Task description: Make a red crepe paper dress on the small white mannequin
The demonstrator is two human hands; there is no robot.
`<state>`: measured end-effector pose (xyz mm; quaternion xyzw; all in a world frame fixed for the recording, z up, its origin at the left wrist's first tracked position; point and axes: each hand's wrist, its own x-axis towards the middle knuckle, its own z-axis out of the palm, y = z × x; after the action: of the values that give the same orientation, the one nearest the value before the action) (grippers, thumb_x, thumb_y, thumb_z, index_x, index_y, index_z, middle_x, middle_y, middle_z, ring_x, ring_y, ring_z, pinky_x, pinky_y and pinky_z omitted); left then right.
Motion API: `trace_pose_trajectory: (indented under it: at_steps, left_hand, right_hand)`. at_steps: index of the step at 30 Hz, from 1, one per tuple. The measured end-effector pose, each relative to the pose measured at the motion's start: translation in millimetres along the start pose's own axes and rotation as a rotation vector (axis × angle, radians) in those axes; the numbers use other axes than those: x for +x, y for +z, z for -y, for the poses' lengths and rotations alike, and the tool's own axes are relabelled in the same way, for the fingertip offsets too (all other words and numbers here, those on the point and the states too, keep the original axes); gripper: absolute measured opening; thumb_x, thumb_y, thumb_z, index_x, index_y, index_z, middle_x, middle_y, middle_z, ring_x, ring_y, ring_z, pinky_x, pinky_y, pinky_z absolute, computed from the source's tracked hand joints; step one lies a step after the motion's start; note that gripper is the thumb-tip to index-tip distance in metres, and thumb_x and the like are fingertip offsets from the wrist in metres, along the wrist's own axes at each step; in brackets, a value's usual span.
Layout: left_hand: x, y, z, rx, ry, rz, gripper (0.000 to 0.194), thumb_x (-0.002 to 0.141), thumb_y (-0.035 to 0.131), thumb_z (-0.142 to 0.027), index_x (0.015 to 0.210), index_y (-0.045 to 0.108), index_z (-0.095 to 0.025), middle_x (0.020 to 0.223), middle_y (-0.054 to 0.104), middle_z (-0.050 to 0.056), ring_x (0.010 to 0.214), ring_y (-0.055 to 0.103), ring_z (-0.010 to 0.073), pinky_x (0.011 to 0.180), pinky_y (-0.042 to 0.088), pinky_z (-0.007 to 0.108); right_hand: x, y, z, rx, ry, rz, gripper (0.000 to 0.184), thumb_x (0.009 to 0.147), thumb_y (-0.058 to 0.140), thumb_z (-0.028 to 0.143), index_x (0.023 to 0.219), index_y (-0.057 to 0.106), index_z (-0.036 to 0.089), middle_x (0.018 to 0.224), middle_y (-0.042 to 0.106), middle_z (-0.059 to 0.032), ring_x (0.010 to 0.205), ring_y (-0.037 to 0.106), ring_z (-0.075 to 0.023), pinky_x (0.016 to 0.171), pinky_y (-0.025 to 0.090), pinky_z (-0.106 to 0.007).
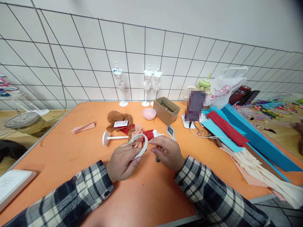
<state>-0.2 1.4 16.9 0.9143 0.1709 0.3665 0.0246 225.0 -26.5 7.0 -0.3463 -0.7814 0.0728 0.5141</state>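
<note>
A roll of clear tape point(145, 145) is gripped in my left hand point(123, 160), tilted up above the orange table. Close to the roll's right side, the fingers of my right hand point(168, 153) are pinched together; what is between them is too small to make out. A small dark metal tool point(158, 157) shows under these fingers, and I cannot tell whether it is held or lying there. Just behind the tape, a small white dress-form mannequin point(118, 137) lies on its side, wrapped in red point(148, 135) and peach crepe paper point(137, 128).
Brown crepe paper point(118, 118) with a small white-and-red box point(120, 124) lies behind the mannequin. A pink bowl point(149, 113), a cardboard box point(166, 110) and a grey-handled tool point(170, 131) sit farther back. Scissors point(200, 130) and blue paper point(267, 138) are at right; upright mannequins point(147, 85) stand behind.
</note>
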Motion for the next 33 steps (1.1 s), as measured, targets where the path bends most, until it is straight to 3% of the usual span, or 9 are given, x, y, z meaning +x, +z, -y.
trace_pose_trajectory:
  at_steps: [3, 7, 10, 14, 27, 33]
  left_hand:
    - [-1, 1.4, 2, -0.003, 0.015, -0.011, 0.022, 0.096, 0.042, -0.021, 0.108, 0.059, -0.015, 0.066, 0.060, 0.002, 0.056, 0.051, 0.0172, 0.059, 0.039, 0.030]
    - [-3, 2.9, 4, -0.017, 0.025, 0.016, 0.023, 0.095, 0.042, -0.020, 0.109, 0.060, -0.015, 0.069, 0.062, 0.003, 0.060, 0.052, 0.0183, 0.061, 0.041, 0.031]
    - [-2, 3.0, 3, -0.007, 0.043, 0.043, 0.023, 0.094, 0.042, -0.019, 0.108, 0.060, -0.015, 0.073, 0.064, 0.004, 0.065, 0.056, 0.0194, 0.065, 0.044, 0.032]
    - [2, 2.3, 1, 0.070, 0.113, 0.033, 0.021, 0.093, 0.044, -0.016, 0.108, 0.059, -0.015, 0.073, 0.066, 0.005, 0.066, 0.058, 0.0201, 0.066, 0.045, 0.033]
    - [1, 3.5, 7, 0.192, 0.223, 0.032, 0.031, 0.087, 0.049, -0.012, 0.117, 0.058, -0.014, 0.067, 0.067, 0.002, 0.064, 0.059, 0.0196, 0.070, 0.047, 0.035]
    - [0, 4.0, 7, 0.223, 0.257, 0.037, 0.031, 0.087, 0.048, -0.012, 0.116, 0.060, -0.014, 0.061, 0.061, -0.001, 0.058, 0.053, 0.0176, 0.070, 0.047, 0.034]
  right_hand:
    - [-3, 2, 2, 0.019, 0.057, -0.056, 0.041, 0.092, 0.063, 0.027, 0.132, 0.052, 0.026, 0.107, 0.073, -0.0071, 0.079, 0.066, -0.0169, 0.071, 0.057, -0.032]
    - [-4, 6, 3, 0.121, 0.130, -0.081, 0.059, 0.093, 0.060, 0.024, 0.145, 0.035, 0.027, 0.122, 0.068, -0.0105, 0.100, 0.065, -0.0204, 0.084, 0.055, -0.038]
    - [-4, 10, 3, 0.232, 0.221, -0.089, 0.056, 0.092, 0.061, 0.021, 0.142, 0.037, 0.027, 0.118, 0.069, -0.0088, 0.103, 0.065, -0.0197, 0.083, 0.054, -0.036]
    - [-4, 12, 0, 0.360, 0.350, -0.124, 0.056, 0.087, 0.067, 0.022, 0.137, 0.041, 0.028, 0.105, 0.070, -0.0051, 0.089, 0.064, -0.0167, 0.075, 0.054, -0.032]
    - [-2, 10, 4, 0.496, 0.557, -0.093, 0.050, 0.083, 0.067, 0.023, 0.129, 0.049, 0.025, 0.087, 0.064, -0.0004, 0.069, 0.057, -0.0122, 0.059, 0.046, -0.025]
    - [-1, 9, 1, 0.536, 0.608, -0.038, 0.041, 0.085, 0.066, 0.025, 0.121, 0.047, 0.025, 0.084, 0.059, 0.0030, 0.059, 0.044, -0.0094, 0.055, 0.039, -0.024]
